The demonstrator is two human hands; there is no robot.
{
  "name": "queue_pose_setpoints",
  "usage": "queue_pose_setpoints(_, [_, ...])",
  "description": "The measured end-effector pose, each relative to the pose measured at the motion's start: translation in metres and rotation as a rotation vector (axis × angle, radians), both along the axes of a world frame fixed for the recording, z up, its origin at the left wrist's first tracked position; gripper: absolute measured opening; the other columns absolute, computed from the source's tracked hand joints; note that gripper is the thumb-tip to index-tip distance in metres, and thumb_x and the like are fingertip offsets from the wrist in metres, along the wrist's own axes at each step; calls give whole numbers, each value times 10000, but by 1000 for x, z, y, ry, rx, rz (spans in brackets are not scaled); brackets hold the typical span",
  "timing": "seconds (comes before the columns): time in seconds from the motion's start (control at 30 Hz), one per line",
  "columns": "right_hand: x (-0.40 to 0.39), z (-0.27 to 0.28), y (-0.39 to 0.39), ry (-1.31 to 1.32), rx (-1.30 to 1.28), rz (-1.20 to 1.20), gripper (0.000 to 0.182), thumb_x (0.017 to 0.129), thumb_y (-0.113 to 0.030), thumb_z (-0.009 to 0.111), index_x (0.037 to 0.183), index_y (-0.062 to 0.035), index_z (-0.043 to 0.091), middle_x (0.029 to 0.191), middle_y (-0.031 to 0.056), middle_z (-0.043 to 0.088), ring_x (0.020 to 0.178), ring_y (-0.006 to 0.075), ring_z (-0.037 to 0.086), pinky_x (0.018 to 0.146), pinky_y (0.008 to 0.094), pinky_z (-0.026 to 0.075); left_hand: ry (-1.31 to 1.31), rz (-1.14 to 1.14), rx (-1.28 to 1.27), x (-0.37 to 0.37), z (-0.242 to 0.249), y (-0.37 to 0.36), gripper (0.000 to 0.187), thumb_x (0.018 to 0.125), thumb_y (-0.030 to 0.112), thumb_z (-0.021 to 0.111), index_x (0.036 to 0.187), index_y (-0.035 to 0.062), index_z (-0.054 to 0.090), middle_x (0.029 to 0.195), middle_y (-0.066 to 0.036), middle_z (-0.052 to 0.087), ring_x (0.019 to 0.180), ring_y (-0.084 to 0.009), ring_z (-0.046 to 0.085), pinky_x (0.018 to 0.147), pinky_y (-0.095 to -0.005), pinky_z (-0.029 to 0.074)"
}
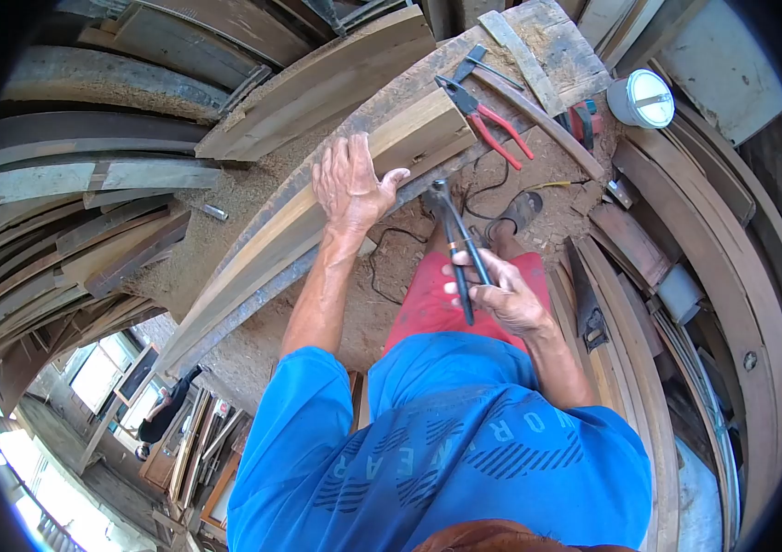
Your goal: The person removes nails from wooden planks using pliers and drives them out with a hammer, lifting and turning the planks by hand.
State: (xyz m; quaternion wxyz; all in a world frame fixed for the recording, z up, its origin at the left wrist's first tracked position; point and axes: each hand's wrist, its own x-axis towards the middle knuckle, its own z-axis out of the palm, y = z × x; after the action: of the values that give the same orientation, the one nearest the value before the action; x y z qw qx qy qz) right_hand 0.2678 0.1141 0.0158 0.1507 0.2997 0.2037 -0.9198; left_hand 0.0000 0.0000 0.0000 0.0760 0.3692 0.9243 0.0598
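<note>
Left of the blue shirt (465, 451): distant person (166, 411), hands too small to tell. Below it: head (520, 535), cut off.

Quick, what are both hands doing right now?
Left hand: open, fingers spread on the long wooden board.
Right hand: holding the pliers with black handles.
</note>
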Motion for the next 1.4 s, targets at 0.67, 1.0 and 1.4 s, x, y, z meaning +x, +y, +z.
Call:
queue_pose_setpoints(0.67, [-29, -1, 24, -7, -236, -59, 438, 909, 29, 522, 1338, -54, 496, 1272, 158, 623, 1061, 248, 690, 821, 424, 636, 65, 22, 23, 17, 0, 1, 723, 612, 415, 943, 1154, 81, 599, 1009, -105, 601, 956, -314, 601, 770, -460, 433])
queue_pose_setpoints(1.0, [-46, 6, -6, -154, -87, -29, 235, 902, 80, 456, 973, -139, 406, 904, 18, 540, 695, 101, 543, 563, 283, 502, 72, 21, 17, 16, 0, 4, 734, 594, 421, 949, 1139, 77, 598, 999, -102, 607, 946, -308, 609, 767, -458, 446])
queue_pose_setpoints(1.4, [-57, -2, -59, -144, 86, -159, 237, 890, 86, 425, 991, -126, 391, 898, 2, 485, 632, 74, 495, 516, 265, 462, -69, -21, -10, -11, -4, 3, 764, 597, 445, 945, 1139, 46, 583, 1040, -138, 618, 1001, -349, 623, 805, -495, 483])
